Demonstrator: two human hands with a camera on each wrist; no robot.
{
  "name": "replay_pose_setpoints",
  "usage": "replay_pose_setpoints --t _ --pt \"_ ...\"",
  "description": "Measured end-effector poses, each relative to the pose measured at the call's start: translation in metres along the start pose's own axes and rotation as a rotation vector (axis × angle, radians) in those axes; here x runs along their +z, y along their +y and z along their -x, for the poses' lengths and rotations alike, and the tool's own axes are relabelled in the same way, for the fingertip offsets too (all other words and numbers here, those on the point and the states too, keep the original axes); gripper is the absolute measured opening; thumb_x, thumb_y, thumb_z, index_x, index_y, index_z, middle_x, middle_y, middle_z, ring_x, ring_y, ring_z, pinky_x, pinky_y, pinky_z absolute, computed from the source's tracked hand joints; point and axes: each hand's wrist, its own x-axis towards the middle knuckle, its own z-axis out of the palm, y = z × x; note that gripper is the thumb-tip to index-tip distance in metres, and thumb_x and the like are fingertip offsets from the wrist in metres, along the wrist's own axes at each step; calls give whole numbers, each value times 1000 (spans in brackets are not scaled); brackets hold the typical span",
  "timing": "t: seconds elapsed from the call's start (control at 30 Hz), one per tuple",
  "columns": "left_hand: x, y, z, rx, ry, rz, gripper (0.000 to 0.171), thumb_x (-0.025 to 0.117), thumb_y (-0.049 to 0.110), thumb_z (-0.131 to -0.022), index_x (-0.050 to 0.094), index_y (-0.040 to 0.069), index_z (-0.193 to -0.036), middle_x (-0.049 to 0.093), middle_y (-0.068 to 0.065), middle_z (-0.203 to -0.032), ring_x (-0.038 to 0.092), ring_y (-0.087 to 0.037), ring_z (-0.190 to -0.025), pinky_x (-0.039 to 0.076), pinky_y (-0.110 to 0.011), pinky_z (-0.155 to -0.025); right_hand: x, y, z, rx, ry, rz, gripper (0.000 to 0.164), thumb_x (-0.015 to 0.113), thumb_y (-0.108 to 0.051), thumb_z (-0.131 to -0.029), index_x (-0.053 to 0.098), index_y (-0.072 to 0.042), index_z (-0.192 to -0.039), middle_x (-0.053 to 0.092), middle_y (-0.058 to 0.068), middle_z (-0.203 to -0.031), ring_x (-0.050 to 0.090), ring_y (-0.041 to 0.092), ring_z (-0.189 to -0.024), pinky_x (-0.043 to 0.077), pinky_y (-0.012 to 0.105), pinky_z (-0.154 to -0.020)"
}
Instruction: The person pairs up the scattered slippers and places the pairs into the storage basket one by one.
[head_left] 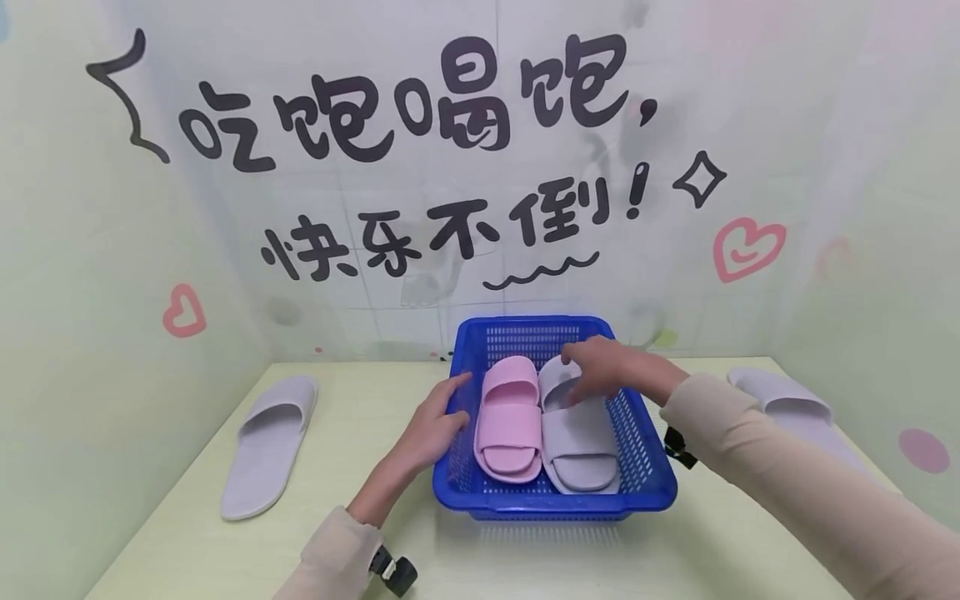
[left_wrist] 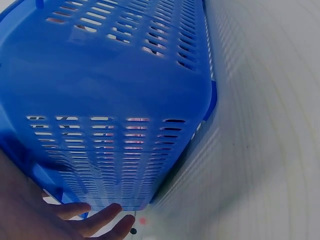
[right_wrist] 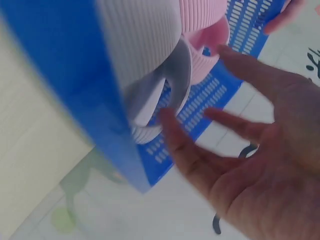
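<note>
Inside a blue plastic basket (head_left: 555, 502), pink slippers (head_left: 510, 427) lie on the left and grey slippers (head_left: 581, 429) on the right. My right hand (head_left: 603, 367) hovers over the far end of the grey ones, fingers spread, nothing in its grasp. In the right wrist view its fingertips (right_wrist: 170, 122) overlap the opening of a grey slipper. My left hand (head_left: 435, 421) is at the basket's left rim with fingers loosely extended. Seen from the left wrist, those fingers (left_wrist: 102, 220) reach along the outside of the slotted wall (left_wrist: 105, 95).
A single grey slipper (head_left: 270, 450) lies on the table (head_left: 360, 417) to the left, toe end away from me. Another grey slipper (head_left: 795, 408) lies at the right, partly behind my right sleeve. A printed wall sheet (head_left: 420, 183) stands behind the basket.
</note>
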Motion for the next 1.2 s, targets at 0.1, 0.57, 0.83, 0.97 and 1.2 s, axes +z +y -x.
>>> replay_pose_setpoints --t 0.1,0.57,0.83,0.97,1.2 --pt "-5 0 -1 17 2 -36 66 54 10 -91 43 8 -156 42 -20 -161 43 -45 -147 38 -61 -118 -3 14 2 -187 126 49 47 78 -29 -90 66 -5 -128 67 20 -125 66 29 -106 59 44 -87" --pt "-133 -52 -10 231 75 -844 66 59 23 -100 35 7 -159 48 -31 -150 53 -55 -129 49 -70 -98 -10 143 56 -211 498 24 18 75 -10 -90 72 -4 -107 71 14 -106 70 23 -88 60 40 -75" --pt "-215 -116 -1 193 -64 -943 64 62 -7 -85 46 4 -146 60 -34 -117 65 -40 -86 57 -56 -76 4 218 92 48 290 90 53 77 -32 -90 61 3 -126 63 30 -112 64 41 -97 55 60 -82" --pt "-228 -137 10 217 -97 -928 58 65 -11 -80 56 7 -134 61 -31 -109 62 -33 -76 55 -51 -68 15 242 103 149 184 82 69 75 -45 -90 54 4 -134 56 38 -111 62 43 -93 53 61 -79" --pt "-224 -144 21 229 -81 -917 53 68 -8 -84 60 11 -133 57 -34 -117 62 -43 -84 54 -58 -74 36 260 112 180 117 23 69 74 -46 -89 49 -1 -134 50 37 -105 57 38 -86 50 54 -73"
